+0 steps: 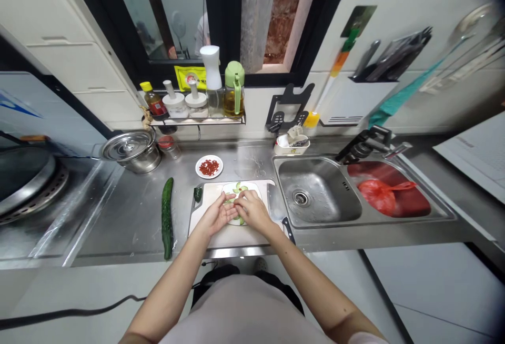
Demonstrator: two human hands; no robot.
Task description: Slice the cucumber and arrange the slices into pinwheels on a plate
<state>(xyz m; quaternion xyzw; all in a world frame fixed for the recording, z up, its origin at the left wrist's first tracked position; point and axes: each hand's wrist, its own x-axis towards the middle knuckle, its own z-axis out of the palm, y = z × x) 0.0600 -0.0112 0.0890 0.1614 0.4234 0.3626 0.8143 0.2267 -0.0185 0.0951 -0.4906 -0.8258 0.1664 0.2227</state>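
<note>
Above a white plate (257, 190) of green-edged cucumber slices (239, 186), my two hands meet. My left hand (220, 214) is palm up with its fingers stretched out; any slice lying in it is too small to make out. Curled fingertips of my right hand (254, 210) touch the left fingers in a pinch, and what they hold is hidden. Under the plate lies a white cutting board (215, 234), with a dark green cucumber end (198, 193) at its upper left corner. A knife (289, 230) with a black handle rests at the board's right edge.
A whole cucumber (167, 219) lies left of the board. Behind it stand a small plate of red chopped pieces (209, 167) and a lidded steel pot (136, 152). On the right is a double sink (321, 191) with a red plastic bag (379, 196). A seasoning rack (189, 121) hangs behind.
</note>
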